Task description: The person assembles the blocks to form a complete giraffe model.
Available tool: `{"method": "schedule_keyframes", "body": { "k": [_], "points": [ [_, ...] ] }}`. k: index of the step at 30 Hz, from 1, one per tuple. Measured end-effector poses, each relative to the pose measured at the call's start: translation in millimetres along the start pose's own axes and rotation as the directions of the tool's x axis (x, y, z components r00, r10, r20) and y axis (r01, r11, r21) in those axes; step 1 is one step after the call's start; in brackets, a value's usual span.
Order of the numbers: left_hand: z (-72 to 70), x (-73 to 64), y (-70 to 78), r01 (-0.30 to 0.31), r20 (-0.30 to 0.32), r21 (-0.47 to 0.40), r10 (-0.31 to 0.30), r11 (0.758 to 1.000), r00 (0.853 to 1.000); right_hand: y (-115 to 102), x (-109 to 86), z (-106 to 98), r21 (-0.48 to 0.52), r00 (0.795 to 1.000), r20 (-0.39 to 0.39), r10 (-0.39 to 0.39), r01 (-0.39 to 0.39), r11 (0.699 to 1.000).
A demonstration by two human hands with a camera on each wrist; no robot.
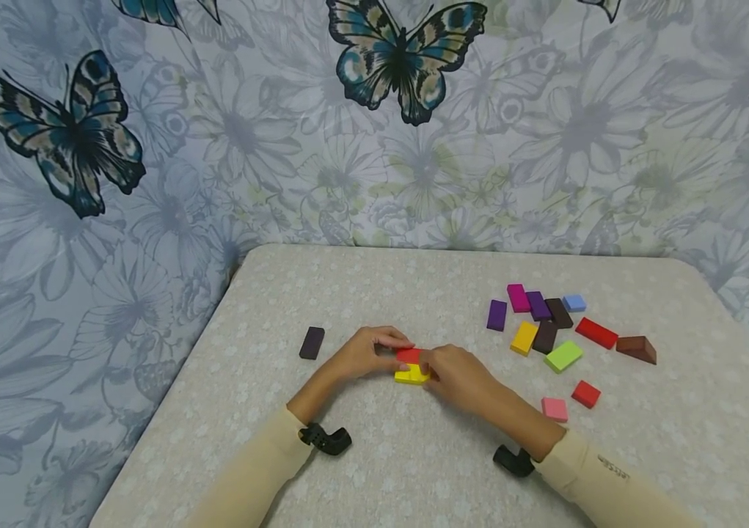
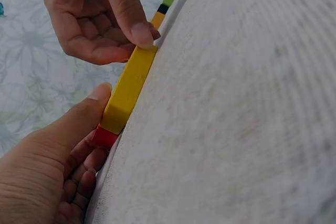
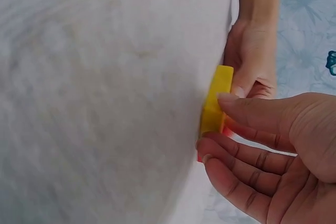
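Observation:
A yellow block [image 1: 411, 376] and a red block [image 1: 408, 356] lie side by side on the table, the yellow one nearer the person. My left hand [image 1: 366, 353] grips the pair at its left end, thumb against the yellow block and fingers at the red one behind. At the opposite end, my right hand [image 1: 461, 378] pinches both blocks between thumb and fingers. In the left wrist view the yellow block [image 2: 126, 90] covers most of the red block [image 2: 105, 138]. Right-hand fingers hide part of the yellow block [image 3: 216, 100] in the right wrist view.
A dark block [image 1: 312, 342] lies alone to the left. Several coloured blocks are scattered at the right, among them a lime green block [image 1: 563, 357], a brown triangular block [image 1: 638, 349] and a pink block [image 1: 554, 409]. A patterned wall [image 1: 513, 183] stands behind the table [image 1: 361, 293].

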State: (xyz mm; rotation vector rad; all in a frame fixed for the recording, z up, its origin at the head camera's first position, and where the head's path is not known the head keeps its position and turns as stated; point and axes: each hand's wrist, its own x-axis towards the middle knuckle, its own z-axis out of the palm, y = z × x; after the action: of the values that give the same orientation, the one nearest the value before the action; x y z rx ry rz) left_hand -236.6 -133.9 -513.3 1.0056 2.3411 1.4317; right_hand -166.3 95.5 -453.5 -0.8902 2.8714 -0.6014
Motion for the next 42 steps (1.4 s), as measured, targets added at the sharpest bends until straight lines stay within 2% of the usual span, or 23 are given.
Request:
{"method": "schedule_keyframes", "body": {
  "k": [5,10,19,24,29,35,38,42],
  "points": [
    [-0.1,-1.1,1.2,-0.003,0.001,0.008,0.003,1.0,1.0,1,-7.6,-15,0.003,0.999,-0.004,0.044,-0.044,0.999],
    [-0.5,-0.8,0.9,0.002,-0.001,0.01,-0.002,1.0,1.0,12,-20.0,-37,0.006,0.996,-0.045,0.078,-0.078,0.997],
    [-2.5,-0.2,0.5,0.007,0.013,0.015,-0.007,1.0,1.0,53,-52.9,-69,0.022,0.981,-0.14,0.136,-0.134,0.991],
    [-1.2,-1.5,-0.9,0.014,0.007,0.01,-0.014,1.0,1.0,77,-73.2,-81,0.005,0.969,-0.16,0.185,-0.187,0.982],
    [0.4,-2.3,-3.3,0.002,-0.005,0.012,-0.002,1.0,1.0,102,-91.7,-89,-0.043,0.96,-0.168,0.222,-0.232,0.972],
    [1.2,-3.1,-4.2,0.0,-0.005,-0.001,0.0,1.0,1.0,130,-111.8,-90,-0.079,0.936,-0.116,0.331,-0.341,0.937],
    [1.0,-3.1,-3.9,0.006,-0.005,-0.01,-0.006,1.0,1.0,142,-118.5,-89,-0.095,0.933,-0.107,0.344,-0.354,0.93],
    [0.4,-3.1,-3.7,0.011,-0.008,-0.007,-0.011,1.0,1.0,152,-123.8,-87,-0.11,0.938,-0.11,0.33,-0.342,0.933]
  ]
}}
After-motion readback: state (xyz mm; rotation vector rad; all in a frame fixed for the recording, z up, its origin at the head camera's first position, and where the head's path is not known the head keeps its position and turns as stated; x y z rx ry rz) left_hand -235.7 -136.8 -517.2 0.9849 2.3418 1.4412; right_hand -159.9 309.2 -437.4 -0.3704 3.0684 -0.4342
